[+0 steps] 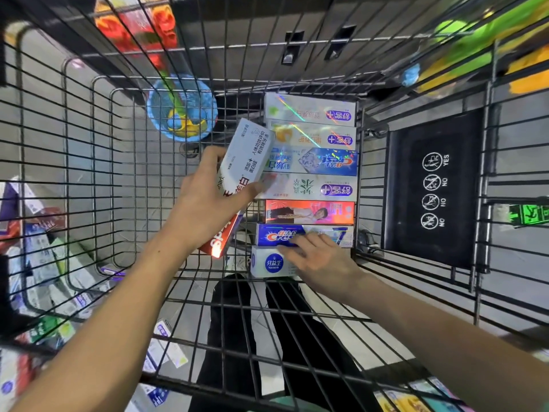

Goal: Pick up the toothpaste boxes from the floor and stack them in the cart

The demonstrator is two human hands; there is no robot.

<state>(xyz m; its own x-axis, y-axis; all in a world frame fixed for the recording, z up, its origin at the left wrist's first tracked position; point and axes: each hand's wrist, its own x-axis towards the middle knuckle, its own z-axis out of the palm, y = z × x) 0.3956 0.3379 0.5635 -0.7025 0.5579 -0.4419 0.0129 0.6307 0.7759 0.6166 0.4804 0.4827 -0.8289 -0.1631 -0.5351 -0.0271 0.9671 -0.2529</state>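
Head view looks straight down into a black wire shopping cart, with both bare forearms reaching in over its near rim. The left hand is clamped around a long white and red toothpaste box, thumb across its top face and fingers wrapped behind; the box is tilted, its white end pointing up toward the far side of the cart and its red end low near the wrist, held clear above the cart floor. Just to its right, a row of toothpaste boxes lies flat side by side on the cart floor against the right wire wall, seven visible, running from the far end toward the person. The right hand rests with fingers spread and flat on the two nearest ones, a blue Crest box and a white box with a blue round logo; it grips nothing. A black folded child-seat flap with white warning symbols hangs outside the right wall. Through the wire floor a blue basket shows beyond the far end, and the person's dark trouser legs stand beneath the near end. More toothpaste boxes on the floor lie scattered in a heap outside the left wall.
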